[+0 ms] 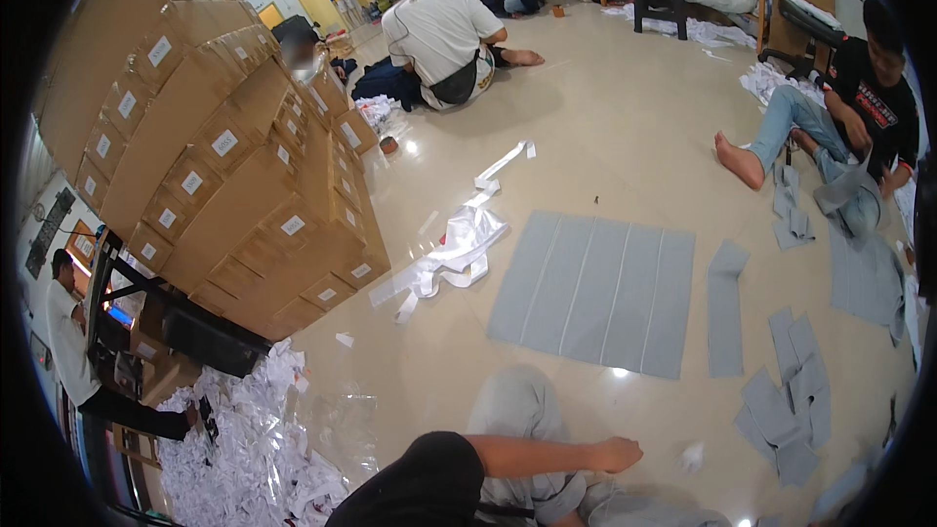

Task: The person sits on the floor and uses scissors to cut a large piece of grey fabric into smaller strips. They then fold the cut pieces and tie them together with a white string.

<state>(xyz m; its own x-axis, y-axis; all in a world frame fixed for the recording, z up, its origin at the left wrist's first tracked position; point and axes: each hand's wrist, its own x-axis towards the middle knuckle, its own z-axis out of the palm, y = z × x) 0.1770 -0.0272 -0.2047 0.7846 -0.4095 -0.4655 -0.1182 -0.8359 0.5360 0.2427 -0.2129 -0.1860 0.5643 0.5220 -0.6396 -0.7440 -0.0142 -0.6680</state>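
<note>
My left hand [615, 454] hangs past my bent knee, its forearm lying across my grey trouser leg [522, 405]. Its fingers are curled closed, and nothing shows in them. My right hand is not in view. Ahead of the left hand, a grey sheet made of several parallel strips [595, 288] lies flat on the floor, apart from the hand. A single folded grey strip [725, 307] lies to the sheet's right. Nearer to me on that side is a loose heap of folded grey pieces [786, 400]. A small white scrap [693, 456] lies just right of the hand.
Stacked cardboard boxes [264, 195] tower at left, with crumpled white paper [244, 439] below them. Shiny white strips [459, 244] lie left of the grey sheet. A person [869, 117] at right handles grey material; another person [439, 34] sits at the back.
</note>
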